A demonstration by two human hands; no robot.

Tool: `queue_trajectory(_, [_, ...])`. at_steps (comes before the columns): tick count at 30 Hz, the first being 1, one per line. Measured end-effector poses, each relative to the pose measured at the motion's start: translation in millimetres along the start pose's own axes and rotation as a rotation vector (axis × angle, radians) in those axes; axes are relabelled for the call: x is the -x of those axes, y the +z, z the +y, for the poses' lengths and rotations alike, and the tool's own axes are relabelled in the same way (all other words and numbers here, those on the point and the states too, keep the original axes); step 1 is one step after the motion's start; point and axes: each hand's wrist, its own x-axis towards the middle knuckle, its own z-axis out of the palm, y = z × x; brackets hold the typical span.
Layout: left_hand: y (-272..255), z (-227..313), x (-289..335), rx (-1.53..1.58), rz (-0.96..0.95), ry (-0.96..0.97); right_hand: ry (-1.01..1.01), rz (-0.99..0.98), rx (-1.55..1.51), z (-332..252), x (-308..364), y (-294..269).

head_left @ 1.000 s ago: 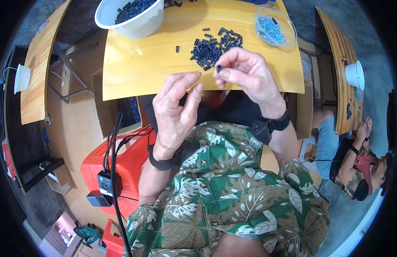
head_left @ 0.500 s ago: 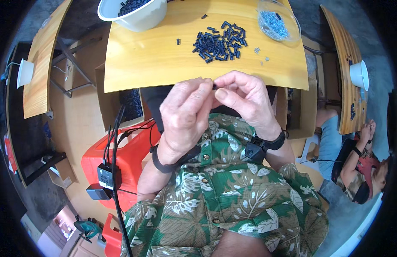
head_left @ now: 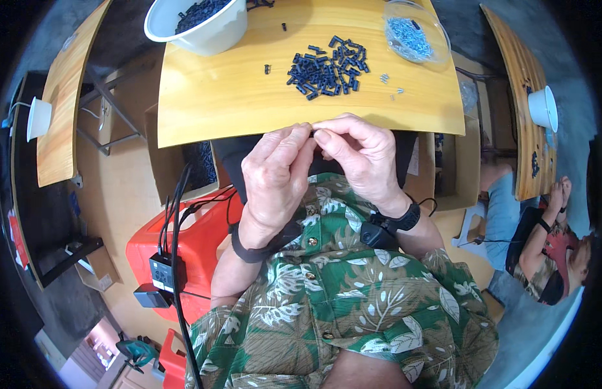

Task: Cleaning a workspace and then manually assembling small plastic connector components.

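My left hand and my right hand meet just off the table's near edge, fingertips pinched together. Between them a small black plastic part shows as a dark sliver; the fingers cover most of it. Beyond the hands, a pile of small black plastic parts lies on the yellow wooden table. To the pile's right are a few tiny silvery pieces. One loose black part sits left of the pile, and another lies farther back.
A white tub of black parts stands at the back left. A clear round container of small shiny pieces is at the back right. Cardboard boxes flank the table below. Black cables hang by a red stool. Another person sits far right.
My joined hands have shifted slightly left, still pinched together on the small black part. The table and its contents appear slightly shifted with the view.
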Motion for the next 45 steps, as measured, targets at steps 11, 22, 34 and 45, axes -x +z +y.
queue_trajectory(11, [-5.5, -4.5, -0.7, 0.195, -0.127, -0.25, -0.325, -0.004, 0.301, 4.5, -5.6, -4.0])
queue_trajectory(22, [-3.0, -7.2, 2.2, 0.258, -0.116, -0.223, -0.171, 0.423, 0.822, 11.1, -14.1, -94.0])
queue_trajectory(34, [-9.1, 1.9, -2.0, 0.187, -0.144, -0.206, -0.249, 0.336, 1.005, 24.0, -24.6, -92.3])
queue_trajectory(45, [-21.4, 10.4, 1.9, 0.273, -0.153, -0.146, 0.198, -0.097, -0.368, -22.2, 9.3, -50.9])
